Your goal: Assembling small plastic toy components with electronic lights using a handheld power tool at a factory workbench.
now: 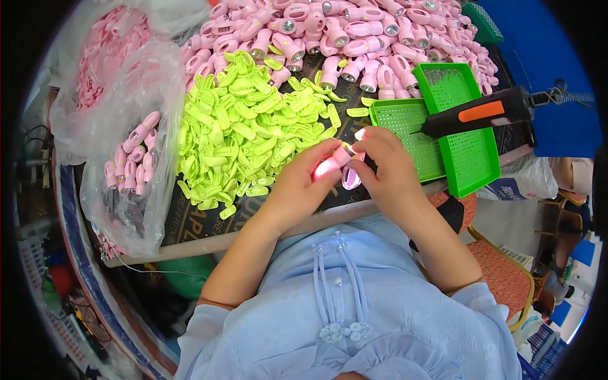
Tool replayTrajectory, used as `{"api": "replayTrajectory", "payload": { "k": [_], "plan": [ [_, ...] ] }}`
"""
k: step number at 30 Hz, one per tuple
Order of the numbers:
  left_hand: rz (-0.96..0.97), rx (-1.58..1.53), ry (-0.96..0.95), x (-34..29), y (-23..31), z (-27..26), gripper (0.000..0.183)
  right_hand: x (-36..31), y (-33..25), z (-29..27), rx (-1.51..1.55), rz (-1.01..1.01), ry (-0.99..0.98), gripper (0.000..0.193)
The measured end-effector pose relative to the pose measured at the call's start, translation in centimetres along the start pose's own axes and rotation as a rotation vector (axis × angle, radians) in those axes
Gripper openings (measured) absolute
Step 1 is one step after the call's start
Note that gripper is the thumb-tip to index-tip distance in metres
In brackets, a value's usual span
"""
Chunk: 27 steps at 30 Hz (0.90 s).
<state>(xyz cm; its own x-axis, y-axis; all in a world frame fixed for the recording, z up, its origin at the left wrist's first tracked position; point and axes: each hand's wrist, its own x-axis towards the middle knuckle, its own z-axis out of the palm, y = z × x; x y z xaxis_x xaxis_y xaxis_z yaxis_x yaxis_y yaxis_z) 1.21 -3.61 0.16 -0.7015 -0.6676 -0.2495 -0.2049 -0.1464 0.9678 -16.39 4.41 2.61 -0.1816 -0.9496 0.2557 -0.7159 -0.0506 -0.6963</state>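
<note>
Between my two hands, just above the near edge of the table, is a small pink flashlight. Its lamp seems lit, as a bright pink-white glow falls on the fingers. My left hand is closed round one end of it. The fingers of my right hand pinch its other side, and they cover much of the body. A heap of lime-green plastic pieces, curved and handle-like, lies beyond my left hand. Farther back, many more pink flashlights are piled up.
Two green mesh trays overlap at the right; one holds small metal bits, probably screws. A black-and-orange electric screwdriver hangs over them on a coiled spring. Clear plastic bags with pink parts sit at the left. A chair stands at the right.
</note>
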Motion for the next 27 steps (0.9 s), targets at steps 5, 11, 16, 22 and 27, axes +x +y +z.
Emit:
{"api": "replayTrajectory", "payload": {
  "k": [5,11,16,22,27],
  "plan": [
    [0.374,0.445,0.062,-0.6,0.8,0.4,0.057,-0.3,0.5,-0.5,0.052,-0.008,-0.006,0.015],
    [0.060,-0.196,0.008,-0.4,1.0,0.3,0.043,0.2,0.6,-0.9,0.315,0.157,-0.031,0.017],
    [-0.088,-0.541,-0.077,0.3,1.6,-0.8,0.027,0.3,1.2,-0.5,0.742,0.397,-0.018,0.013],
    [-0.122,-0.503,-0.086,0.3,1.2,-1.1,0.031,0.9,0.4,-1.8,0.748,0.546,-0.098,0.011],
    [-0.047,-0.230,0.005,0.2,0.5,-0.4,0.032,0.6,0.7,-2.3,0.793,0.452,-0.134,0.013]
  ]
}}
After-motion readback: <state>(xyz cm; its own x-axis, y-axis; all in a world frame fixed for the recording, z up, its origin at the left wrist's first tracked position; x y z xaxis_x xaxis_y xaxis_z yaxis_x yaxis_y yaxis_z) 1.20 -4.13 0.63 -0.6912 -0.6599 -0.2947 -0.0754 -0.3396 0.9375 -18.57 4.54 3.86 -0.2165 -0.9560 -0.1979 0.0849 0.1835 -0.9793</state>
